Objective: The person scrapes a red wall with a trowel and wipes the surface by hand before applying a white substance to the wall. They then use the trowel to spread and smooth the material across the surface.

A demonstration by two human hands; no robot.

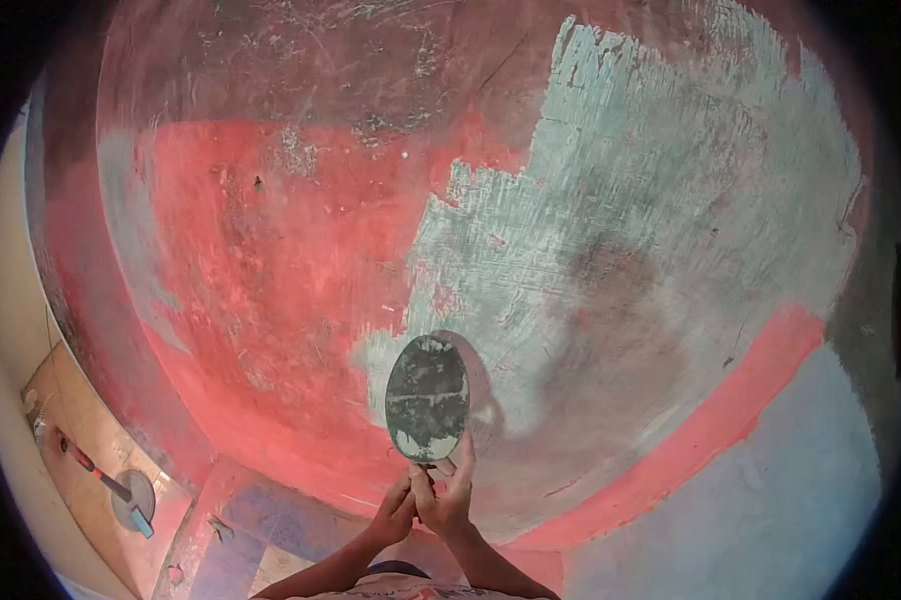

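Note:
In front of me is a round, dark grey disc [428, 392] with a rough, patchy face and pale smears along its lower and upper edges. It looks oval from here and casts a shadow on the curved surface behind it. My right hand [446, 503] is at its lower edge, with a finger reaching up along the right side and the others bent beneath. Closed just below the disc, my left hand [398, 512] meets the right one. The grip point under the disc is partly hidden by my fingers.
A large curved wall [271, 270] bears red paint and a rough, pale grey-green patch [611, 170]. A red band [691, 430] borders a pale blue area [741, 490] at lower right. At lower left, a red-and-black-handled tool [96, 468] lies across a round grey container [134, 492].

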